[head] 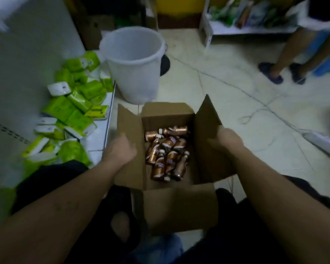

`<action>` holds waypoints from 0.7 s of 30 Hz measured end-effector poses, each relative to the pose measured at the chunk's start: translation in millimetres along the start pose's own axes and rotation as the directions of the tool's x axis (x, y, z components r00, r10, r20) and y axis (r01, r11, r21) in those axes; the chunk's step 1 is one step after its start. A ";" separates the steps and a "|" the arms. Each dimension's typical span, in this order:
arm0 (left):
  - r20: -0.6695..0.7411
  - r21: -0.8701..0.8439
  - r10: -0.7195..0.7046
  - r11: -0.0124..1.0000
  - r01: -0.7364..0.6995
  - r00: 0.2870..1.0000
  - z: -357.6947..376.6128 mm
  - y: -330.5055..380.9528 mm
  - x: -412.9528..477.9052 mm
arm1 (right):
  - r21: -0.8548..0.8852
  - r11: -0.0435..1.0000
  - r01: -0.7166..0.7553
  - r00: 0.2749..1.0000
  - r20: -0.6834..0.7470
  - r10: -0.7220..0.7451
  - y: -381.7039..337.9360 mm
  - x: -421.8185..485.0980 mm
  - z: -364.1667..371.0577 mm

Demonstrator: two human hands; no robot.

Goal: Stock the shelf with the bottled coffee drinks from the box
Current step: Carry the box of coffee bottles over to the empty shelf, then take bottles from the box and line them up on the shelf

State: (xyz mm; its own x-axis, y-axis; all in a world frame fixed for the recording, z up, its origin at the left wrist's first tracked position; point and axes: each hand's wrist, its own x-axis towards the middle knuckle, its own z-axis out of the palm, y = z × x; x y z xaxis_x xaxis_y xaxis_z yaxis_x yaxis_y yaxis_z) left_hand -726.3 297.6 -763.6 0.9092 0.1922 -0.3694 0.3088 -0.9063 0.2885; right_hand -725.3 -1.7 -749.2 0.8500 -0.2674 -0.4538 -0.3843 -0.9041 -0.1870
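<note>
bottled coffee drinks (167,155) lie jumbled in the open cardboard box (168,116) on the floor. left hand (120,149) and right hand (227,139) each grip a side flap, though blur hides the fingers.

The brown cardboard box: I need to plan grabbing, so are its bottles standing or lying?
Lying. The copper-brown bottles sprawl on their sides, jumbled on the open brown cardboard box's floor.
</note>
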 end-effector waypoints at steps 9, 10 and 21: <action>0.055 -0.042 0.297 0.954 -0.295 0.953 -43.3 4.2 -104.3 | 0.085 0.980 0.178 0.984 -0.003 -0.178 -49.4 -135.6 -7.9; 0.052 -0.041 0.292 0.956 -0.290 0.955 -45.7 3.9 -107.7 | 0.071 0.982 0.174 0.985 -0.022 -0.173 -51.8 -140.6 -14.5; 0.242 -0.194 0.194 0.970 -0.149 0.951 11.9 30.4 -11.9 | 0.226 0.974 -0.004 0.966 0.252 -0.055 -67.8 -31.1 17.3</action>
State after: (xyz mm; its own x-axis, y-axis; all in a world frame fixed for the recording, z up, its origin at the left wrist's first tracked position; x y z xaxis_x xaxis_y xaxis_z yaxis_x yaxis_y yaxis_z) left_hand -731.0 263.3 -761.0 0.8566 -0.0844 -0.5090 0.2183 -0.8346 0.5058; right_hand -731.9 73.7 -737.4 0.7512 -0.1247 -0.6482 -0.4592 -0.8041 -0.3775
